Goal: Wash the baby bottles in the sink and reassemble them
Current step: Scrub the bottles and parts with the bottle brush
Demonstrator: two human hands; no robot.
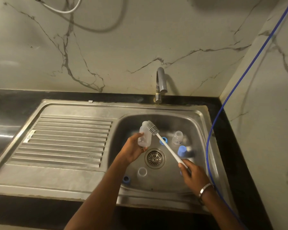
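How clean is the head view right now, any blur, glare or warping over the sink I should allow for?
Head view: dim, warm light; the blue plastic cap at the basin's right is smeared by motion blur; soft glare on the steel sink rim and chrome tap; wide-angle warping bows the counter edges; the clear bottle in the left hand and grey-headed white brush in the right hand read sharply.

Marble-veined wall panels (140, 39) behind a black countertop (239, 146) — blue hose (236, 83) running down the right corner, white cable (65, 10) looped at top left — silver bracelet (204, 188)
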